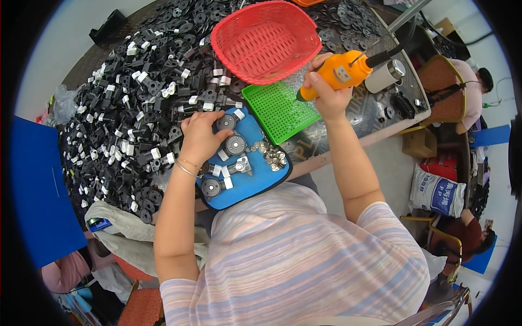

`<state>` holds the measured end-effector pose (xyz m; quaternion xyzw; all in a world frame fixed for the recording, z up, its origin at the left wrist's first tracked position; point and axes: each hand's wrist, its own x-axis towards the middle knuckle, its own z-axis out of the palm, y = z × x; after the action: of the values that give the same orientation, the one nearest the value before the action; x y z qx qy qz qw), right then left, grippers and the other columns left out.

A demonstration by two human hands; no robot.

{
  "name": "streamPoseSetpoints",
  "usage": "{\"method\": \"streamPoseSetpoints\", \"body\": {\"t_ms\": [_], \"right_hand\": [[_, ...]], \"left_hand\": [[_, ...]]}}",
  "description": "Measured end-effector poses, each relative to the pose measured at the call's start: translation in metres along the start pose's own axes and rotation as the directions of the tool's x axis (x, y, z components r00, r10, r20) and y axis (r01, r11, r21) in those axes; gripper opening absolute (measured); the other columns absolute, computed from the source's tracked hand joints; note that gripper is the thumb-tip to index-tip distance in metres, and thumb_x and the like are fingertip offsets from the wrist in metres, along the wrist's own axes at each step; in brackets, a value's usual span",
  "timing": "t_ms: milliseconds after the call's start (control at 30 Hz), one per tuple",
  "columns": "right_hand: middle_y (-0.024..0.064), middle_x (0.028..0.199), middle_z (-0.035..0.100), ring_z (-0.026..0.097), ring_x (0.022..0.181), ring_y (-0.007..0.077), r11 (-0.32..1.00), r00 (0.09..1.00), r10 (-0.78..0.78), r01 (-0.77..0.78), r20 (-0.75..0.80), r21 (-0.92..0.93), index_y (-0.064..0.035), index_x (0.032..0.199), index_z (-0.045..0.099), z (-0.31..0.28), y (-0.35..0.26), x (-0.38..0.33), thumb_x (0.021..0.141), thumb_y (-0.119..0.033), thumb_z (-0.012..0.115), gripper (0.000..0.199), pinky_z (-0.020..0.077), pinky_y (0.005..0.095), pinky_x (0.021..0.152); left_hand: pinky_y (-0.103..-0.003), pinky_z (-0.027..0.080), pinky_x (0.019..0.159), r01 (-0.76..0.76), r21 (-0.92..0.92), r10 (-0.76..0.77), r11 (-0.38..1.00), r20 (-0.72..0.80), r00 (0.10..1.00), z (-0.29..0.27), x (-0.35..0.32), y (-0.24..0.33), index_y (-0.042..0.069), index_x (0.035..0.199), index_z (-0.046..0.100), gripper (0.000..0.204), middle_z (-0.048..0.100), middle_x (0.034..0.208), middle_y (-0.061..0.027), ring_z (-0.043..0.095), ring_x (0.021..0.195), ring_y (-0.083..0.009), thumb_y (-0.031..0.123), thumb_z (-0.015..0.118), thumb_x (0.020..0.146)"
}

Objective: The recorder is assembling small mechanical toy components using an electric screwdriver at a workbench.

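My right hand (330, 99) is wrapped around an orange electric screwdriver (340, 72), whose dark tip points left over a green perforated tray (280, 117). On a blue mat (247, 182) at the table's front edge, the thumb and fingers of my left hand (201, 136) close about a black part with a round grey disc (225, 122); the fingertips are partly hidden. Beside it lie a second disc part (236, 145), a part with a metal plate (241, 165) and a third disc part (211, 187). Small silver metal pieces (274, 157) are heaped at the mat's right.
A large pile of black and white plastic parts (125, 119) covers the table's left. A red woven basket (266, 41) stands beyond the green tray. A white cylindrical cup (385, 76) stands at right, near the screwdriver's cable (389, 53). Other people sit at the far sides.
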<state>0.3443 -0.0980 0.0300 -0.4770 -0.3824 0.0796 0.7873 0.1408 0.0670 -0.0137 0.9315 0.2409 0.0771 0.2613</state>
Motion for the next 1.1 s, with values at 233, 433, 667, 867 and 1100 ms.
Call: {"method": "streamPoseSetpoints", "body": {"t_ms": [233,433,667,867,1100], "right_hand": [[0.0088,0.080,0.053,0.055,0.061,0.0153,0.999,1.000,0.026,-0.026,0.001,0.024,-0.0002,0.092,0.050,-0.0017,0.0034,0.0011,0.074,0.002,0.061,0.021,0.0458,0.0265,0.056],[0.0082,0.079,0.052,0.055,0.061,0.0154,0.999,0.999,0.032,-0.032,0.016,0.043,-0.0005,0.091,0.050,-0.0027,0.0037,0.0020,0.074,0.002,0.061,0.021,0.0456,0.0268,0.056],[0.0089,0.082,0.052,0.055,0.061,0.0161,0.999,0.999,0.026,-0.027,0.028,0.032,-0.0004,0.092,0.050,-0.0043,0.0030,0.0006,0.074,0.003,0.062,0.021,0.0455,0.0272,0.057],[0.0095,0.082,0.052,0.055,0.060,0.0165,0.999,1.000,0.010,-0.011,0.030,0.044,0.0000,0.092,0.050,-0.0046,0.0029,0.0010,0.074,0.003,0.060,0.021,0.0453,0.0271,0.057],[0.0101,0.081,0.053,0.055,0.060,0.0163,0.999,0.998,0.046,-0.047,0.038,0.026,0.0000,0.093,0.049,-0.0041,0.0034,0.0016,0.075,0.002,0.060,0.021,0.0450,0.0269,0.057]], "left_hand": [[-0.040,0.029,0.097,0.005,-0.023,-0.004,1.000,0.030,1.000,-0.0039,-0.0011,0.0002,0.009,0.110,0.063,0.046,0.063,0.105,-0.0097,0.053,0.106,-0.0252,0.020,0.076,0.067],[-0.039,0.028,0.097,-0.010,-0.019,0.010,1.000,0.035,0.999,-0.0047,0.0004,-0.0006,0.009,0.110,0.063,0.045,0.063,0.105,-0.0096,0.053,0.106,-0.0251,0.017,0.076,0.067],[-0.040,0.028,0.097,-0.023,-0.023,0.024,0.999,0.024,0.999,-0.0039,-0.0002,-0.0030,0.009,0.110,0.063,0.045,0.063,0.104,-0.0093,0.053,0.106,-0.0251,0.018,0.076,0.067],[-0.040,0.028,0.097,-0.029,-0.015,0.029,0.999,0.021,0.999,-0.0037,-0.0001,-0.0028,0.009,0.110,0.063,0.045,0.063,0.104,-0.0090,0.053,0.106,-0.0250,0.018,0.076,0.068],[-0.040,0.028,0.097,-0.027,-0.005,0.027,1.000,0.014,1.000,-0.0035,-0.0005,-0.0025,0.009,0.110,0.063,0.045,0.063,0.104,-0.0085,0.053,0.106,-0.0245,0.018,0.076,0.068]]}}
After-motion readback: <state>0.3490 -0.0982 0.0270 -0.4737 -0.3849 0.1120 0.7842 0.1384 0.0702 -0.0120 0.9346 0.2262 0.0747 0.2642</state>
